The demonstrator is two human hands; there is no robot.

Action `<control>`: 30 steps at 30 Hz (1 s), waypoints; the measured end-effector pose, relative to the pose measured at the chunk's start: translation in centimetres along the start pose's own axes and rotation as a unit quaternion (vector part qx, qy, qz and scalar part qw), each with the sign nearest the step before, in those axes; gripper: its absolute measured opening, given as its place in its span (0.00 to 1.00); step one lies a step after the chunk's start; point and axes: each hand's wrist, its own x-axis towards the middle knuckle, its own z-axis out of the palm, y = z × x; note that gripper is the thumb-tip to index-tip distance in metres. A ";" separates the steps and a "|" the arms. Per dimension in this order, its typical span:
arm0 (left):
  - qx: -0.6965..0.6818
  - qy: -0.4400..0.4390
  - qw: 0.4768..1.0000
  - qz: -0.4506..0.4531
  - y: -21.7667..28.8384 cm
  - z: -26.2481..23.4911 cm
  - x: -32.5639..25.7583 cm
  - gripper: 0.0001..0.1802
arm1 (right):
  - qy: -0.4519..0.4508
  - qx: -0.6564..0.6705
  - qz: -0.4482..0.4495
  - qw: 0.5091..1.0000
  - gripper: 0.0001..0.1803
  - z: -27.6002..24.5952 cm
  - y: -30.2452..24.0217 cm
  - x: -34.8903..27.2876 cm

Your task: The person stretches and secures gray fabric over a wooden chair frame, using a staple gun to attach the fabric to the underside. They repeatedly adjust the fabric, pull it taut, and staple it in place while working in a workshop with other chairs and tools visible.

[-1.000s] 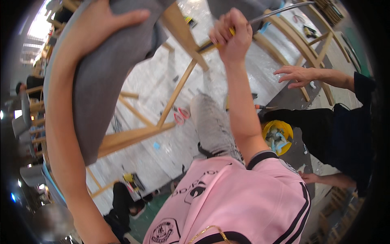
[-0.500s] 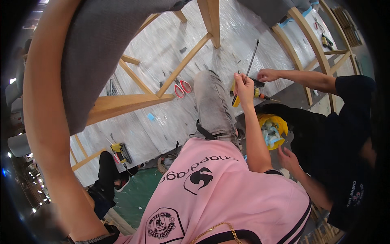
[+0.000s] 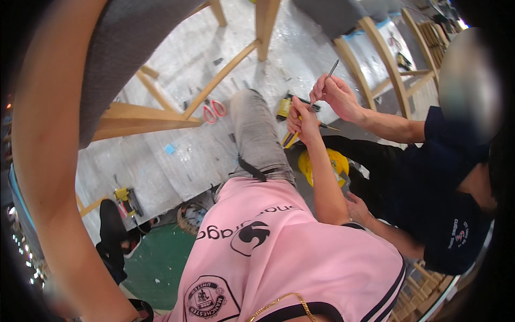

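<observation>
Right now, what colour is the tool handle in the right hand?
Mostly yellow with some dark: the tool handle shows in the head view.

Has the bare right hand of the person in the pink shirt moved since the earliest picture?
Yes: against the red-looped scissors, the bare right hand has come down the picture, from well above them to roughly level.

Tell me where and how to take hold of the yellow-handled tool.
Probably best by the yellow handle, coming from the picture's lower left: its end juts out below the person's right hand, while the slim metal shaft slants up and right, and the co-worker's hand is already at that part.
</observation>
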 end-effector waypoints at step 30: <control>-0.034 -0.038 0.997 0.054 -3.0 -1.6 -1.0 0.58 | 0.139 -0.150 -0.244 0.948 0.27 3.1 -17.5 -10.3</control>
